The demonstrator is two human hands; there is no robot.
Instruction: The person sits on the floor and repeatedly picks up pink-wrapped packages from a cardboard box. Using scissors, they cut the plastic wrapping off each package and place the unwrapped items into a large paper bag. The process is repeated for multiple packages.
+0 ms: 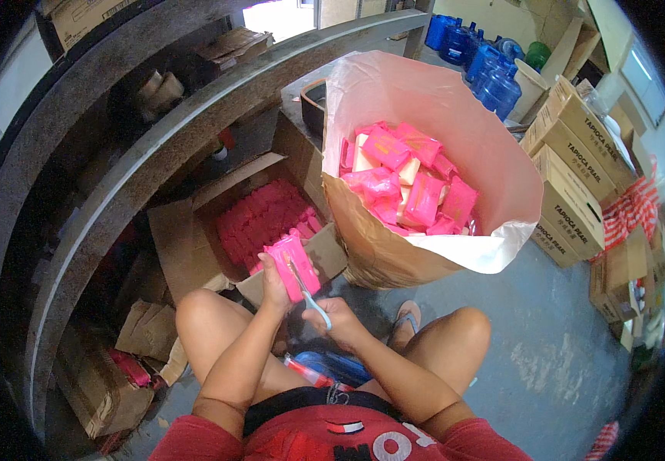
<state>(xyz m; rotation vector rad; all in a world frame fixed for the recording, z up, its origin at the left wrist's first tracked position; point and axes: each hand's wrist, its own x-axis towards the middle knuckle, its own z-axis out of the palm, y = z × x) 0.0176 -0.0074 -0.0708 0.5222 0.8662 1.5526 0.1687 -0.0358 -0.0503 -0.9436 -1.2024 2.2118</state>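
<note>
My left hand (pixel 274 286) is closed around a bright pink wrapped packet (pixel 282 261), tilted upward in front of me. In my right hand (pixel 342 323) is a pair of scissors (pixel 317 309) with pale blue handles. Their blades lie against the packet's face; whether they cut into the wrapper I cannot tell. Just beyond my left hand is an open cardboard box (pixel 326 257) filled with rows of similar pink packets (pixel 263 219). To its right stands a tall paper sack (pixel 363 246) with a pale lining, holding loose pink packets (pixel 425 198) and some cream-coloured blocks (pixel 362 157).
A metal shelf frame (pixel 137 146) curves along the left, with torn cardboard (pixel 148 326) below. Stacked cartons (pixel 567 203) stand at the right, near a red-and-white striped bag (pixel 632 207). Blue water jugs (pixel 497 88) are at the back. My bent knees flank my arms over the grey-blue floor (pixel 540 338).
</note>
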